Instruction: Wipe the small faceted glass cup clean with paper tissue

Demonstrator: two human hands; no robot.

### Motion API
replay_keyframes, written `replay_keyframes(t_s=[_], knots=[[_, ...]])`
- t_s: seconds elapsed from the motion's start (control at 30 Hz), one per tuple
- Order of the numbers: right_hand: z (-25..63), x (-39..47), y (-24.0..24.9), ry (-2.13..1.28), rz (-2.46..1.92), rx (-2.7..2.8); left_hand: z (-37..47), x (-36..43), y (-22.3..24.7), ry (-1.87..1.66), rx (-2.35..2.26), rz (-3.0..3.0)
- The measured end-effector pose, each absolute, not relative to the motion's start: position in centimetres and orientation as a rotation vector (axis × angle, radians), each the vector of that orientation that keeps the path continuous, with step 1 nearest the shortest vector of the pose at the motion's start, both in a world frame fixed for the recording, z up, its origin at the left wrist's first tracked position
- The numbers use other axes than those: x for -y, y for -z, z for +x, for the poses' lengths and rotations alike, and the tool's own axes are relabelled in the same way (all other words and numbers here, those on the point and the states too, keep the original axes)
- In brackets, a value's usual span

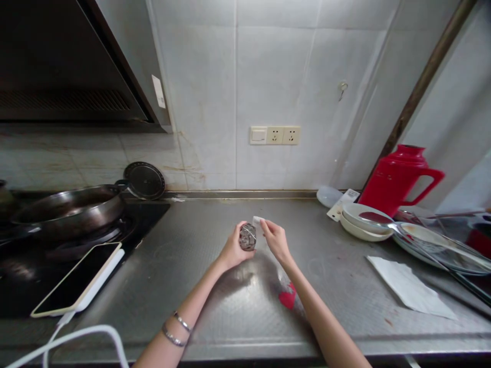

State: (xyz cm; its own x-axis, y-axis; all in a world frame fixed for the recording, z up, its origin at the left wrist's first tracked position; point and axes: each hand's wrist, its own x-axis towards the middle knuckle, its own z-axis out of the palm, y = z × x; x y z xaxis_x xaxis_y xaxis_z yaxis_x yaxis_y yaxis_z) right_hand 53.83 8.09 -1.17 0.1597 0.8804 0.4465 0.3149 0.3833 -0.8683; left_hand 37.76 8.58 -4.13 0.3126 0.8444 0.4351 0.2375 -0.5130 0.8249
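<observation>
My left hand (235, 249) is wrapped around a small round grey-brown object (248, 237) with a shiny, patterned surface, held above the steel counter. Its exact kind is not clear. Close beside it, my right hand (275, 236) pinches a small white piece (257, 221) between thumb and fingers. The white piece is near the top right of the round object; whether they touch I cannot tell. Under my right forearm lies a clear wrapper with a red print (287, 296), partly hidden by the arm.
On the left, a pan (76, 204) sits on the black stove near a phone (79, 278) with a white cable. To the right are a red thermos (395, 179), stacked bowls (364, 230), plates with utensils, and a white paper sheet (412, 286). A tiled wall (207, 102) stands behind.
</observation>
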Motion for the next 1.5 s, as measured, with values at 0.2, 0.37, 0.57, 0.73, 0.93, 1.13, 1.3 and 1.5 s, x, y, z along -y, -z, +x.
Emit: replay_keyframes(t_s=[0.2,0.37,0.57,0.73,0.93,1.13,1.3,1.5], knots=[[53.0,-7.9,1.3,-0.434,-1.034,1.537,38.0,-8.9,4.9,-1.212,-0.962,1.948],[51.6,-7.3,1.6,-0.512,-0.991,1.594,38.1,-9.1,5.2,-1.235,-1.005,1.931],[51.0,-6.9,1.8,-0.362,-0.862,1.661,38.2,-9.5,5.4,-1.305,-0.986,1.818],[51.1,-6.2,2.0,-0.304,-0.757,1.747,38.1,-10.1,5.4,-1.328,-0.966,1.675],[51.9,-6.5,1.3,-0.362,-1.042,1.369,38.1,-9.2,4.4,-1.280,-0.950,1.782],[51.5,-7.1,1.3,-0.427,-1.122,1.492,38.4,-8.7,5.1,-1.188,-0.915,1.894],[51.2,-6.8,1.6,-0.334,-0.969,1.629,38.5,-8.8,5.2,-1.206,-0.897,1.877],[51.4,-6.2,1.4,-0.226,-0.772,1.806,38.9,-9.5,5.8,-1.268,-0.833,1.789]])
